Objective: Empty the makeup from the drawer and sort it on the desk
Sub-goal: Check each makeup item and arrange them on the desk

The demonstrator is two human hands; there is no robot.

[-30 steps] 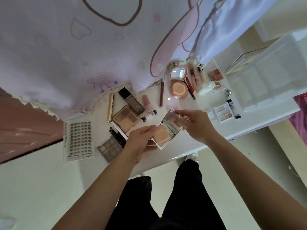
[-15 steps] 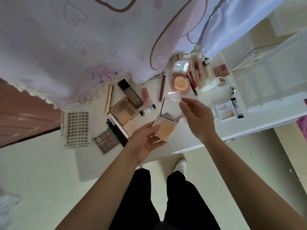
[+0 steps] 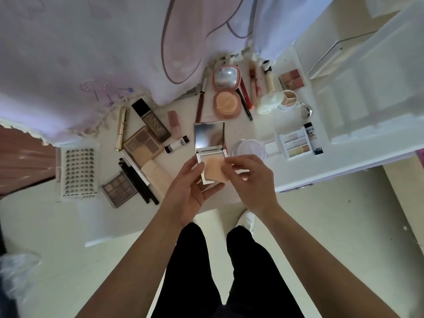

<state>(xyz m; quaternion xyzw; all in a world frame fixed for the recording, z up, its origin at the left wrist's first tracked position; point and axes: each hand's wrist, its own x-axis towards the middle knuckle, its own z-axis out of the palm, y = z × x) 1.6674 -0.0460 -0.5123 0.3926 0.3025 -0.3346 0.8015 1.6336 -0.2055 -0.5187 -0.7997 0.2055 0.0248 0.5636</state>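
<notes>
My left hand (image 3: pixel 191 188) holds an open white powder compact (image 3: pixel 209 143) from below, its mirrored lid standing up toward the desk. My right hand (image 3: pixel 253 177) pinches a peach powder puff (image 3: pixel 215 169) lying over the compact's pan. Both hover over the front edge of the white desk (image 3: pixel 229 131). Makeup lies spread on the desk: a brown contour palette (image 3: pixel 142 145), a dark foundation bottle (image 3: pixel 152 121), a gold tube (image 3: pixel 121 128) and a pink open compact (image 3: pixel 227 94).
A lash tray (image 3: pixel 78 172), a small eyeshadow palette (image 3: pixel 118 188) and black pencils (image 3: pixel 137 181) lie at left. A pastel palette (image 3: pixel 296 142), a round lid (image 3: pixel 249 148) and a white drawer unit (image 3: pixel 367 88) sit at right. A pale printed curtain (image 3: pixel 91 53) overhangs the desk's back.
The compact's lid has swung fully upright. My right hand came down from the lid onto the puff. The view shifted slightly, so the desk items sit lower in frame.
</notes>
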